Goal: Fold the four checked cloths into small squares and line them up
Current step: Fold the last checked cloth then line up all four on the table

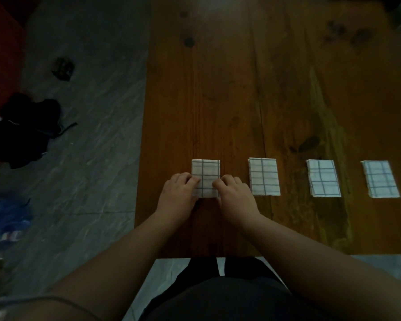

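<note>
Four folded checked cloths are lying in one row across the near part of the wooden surface [241, 100], spaced apart, none touching. The first cloth [206, 172] is sitting at the row's left end. The left hand [180, 193] is pressing on its left edge, fingers curled over the fabric. The right hand [235, 195] is pressing on its lower right corner, fingers likewise bent down; neither hand is lifting it. The second cloth [264, 176], third cloth [323, 178] and fourth cloth [380, 179] are lying untouched to the right. Dark clothing [26, 130] is lying on the grey floor [90, 112] to the left.
</note>
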Available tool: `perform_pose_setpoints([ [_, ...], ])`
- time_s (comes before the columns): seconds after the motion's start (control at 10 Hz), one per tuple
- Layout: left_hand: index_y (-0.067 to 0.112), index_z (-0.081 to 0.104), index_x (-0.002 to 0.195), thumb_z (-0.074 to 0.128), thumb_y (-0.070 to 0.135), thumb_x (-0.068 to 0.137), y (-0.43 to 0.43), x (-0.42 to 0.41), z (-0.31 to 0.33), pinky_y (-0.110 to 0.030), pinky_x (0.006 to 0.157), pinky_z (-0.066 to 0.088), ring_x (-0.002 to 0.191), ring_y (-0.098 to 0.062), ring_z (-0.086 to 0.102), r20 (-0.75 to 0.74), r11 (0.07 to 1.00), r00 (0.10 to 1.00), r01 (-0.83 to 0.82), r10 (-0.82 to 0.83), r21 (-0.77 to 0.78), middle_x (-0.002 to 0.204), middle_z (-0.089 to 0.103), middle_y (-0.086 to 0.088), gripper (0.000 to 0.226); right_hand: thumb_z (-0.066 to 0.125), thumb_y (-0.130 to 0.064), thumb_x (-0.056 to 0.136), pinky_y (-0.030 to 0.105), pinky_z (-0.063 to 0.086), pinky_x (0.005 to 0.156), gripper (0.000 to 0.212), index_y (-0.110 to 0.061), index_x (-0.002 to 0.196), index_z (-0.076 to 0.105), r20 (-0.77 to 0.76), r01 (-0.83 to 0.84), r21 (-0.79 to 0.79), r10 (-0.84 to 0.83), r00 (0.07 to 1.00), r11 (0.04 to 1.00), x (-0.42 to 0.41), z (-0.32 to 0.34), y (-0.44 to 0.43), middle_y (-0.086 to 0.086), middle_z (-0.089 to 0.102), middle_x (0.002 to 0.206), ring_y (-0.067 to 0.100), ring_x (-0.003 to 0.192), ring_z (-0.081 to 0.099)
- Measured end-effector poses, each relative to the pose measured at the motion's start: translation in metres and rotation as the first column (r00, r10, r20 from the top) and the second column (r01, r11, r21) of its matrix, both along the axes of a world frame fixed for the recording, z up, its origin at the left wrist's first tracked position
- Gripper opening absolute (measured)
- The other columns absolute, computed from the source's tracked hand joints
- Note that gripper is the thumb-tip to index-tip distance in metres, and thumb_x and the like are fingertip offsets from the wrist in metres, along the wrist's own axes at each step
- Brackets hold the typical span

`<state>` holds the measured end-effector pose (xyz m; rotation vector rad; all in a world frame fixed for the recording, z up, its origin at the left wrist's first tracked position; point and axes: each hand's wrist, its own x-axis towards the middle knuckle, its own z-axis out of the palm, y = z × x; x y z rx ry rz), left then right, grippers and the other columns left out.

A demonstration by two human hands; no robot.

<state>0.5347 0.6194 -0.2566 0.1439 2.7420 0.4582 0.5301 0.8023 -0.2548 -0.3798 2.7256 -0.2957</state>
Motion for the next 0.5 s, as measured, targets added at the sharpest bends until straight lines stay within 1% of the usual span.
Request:
perform_pose_setpoints([
  [0.2,0.031,0.040,0.146,0.060,0.034,0.095,0.000,-0.002,0.003,-0.041,0.116,0.032,0.138,-0.020,0.034,0.016,1.000,1.000,0.008,-0.007,-0.009,0.148,0.042,0.003,0.055,0.057,-0.033,0.097,0.039,0.045,0.102,0.044,-0.031,0.139,0.043,0.018,0.001,-0.005,-0.001,1.000,1.000,-0.003,0.001,0.001,0.001,0.047,0.140,0.021,0.123,0.046],
  [0.3,0.030,0.039,0.147,0.060,0.035,0.095,0.001,-0.001,0.008,-0.041,0.117,0.031,0.139,-0.020,0.034,0.022,1.000,1.000,0.004,-0.004,-0.016,0.149,0.041,0.002,0.056,0.059,-0.033,0.097,0.040,0.045,0.103,0.046,-0.031,0.140,0.043,0.027,-0.005,-0.001,0.005,1.000,1.000,-0.002,0.005,0.001,0.000,0.046,0.141,0.021,0.125,0.045],
  [0.4,0.030,0.036,0.149,0.060,0.035,0.094,-0.001,0.006,0.012,-0.040,0.116,0.031,0.139,-0.019,0.033,0.037,1.000,0.999,-0.017,0.018,-0.013,0.150,0.039,0.002,0.059,0.061,-0.036,0.095,0.040,0.043,0.106,0.053,-0.031,0.143,0.040,0.034,-0.017,0.011,0.017,0.999,1.000,0.003,0.015,0.004,-0.001,0.045,0.144,0.021,0.129,0.044],
  [0.5,0.029,0.036,0.150,0.059,0.033,0.095,0.002,0.013,0.023,-0.041,0.118,0.030,0.141,-0.019,0.032,0.028,0.999,0.998,-0.053,0.053,-0.003,0.153,0.038,0.002,0.060,0.058,-0.039,0.096,0.041,0.043,0.108,0.052,-0.031,0.145,0.040,0.008,-0.007,0.004,0.007,1.000,1.000,0.008,0.030,0.009,-0.002,0.046,0.146,0.020,0.131,0.044],
])
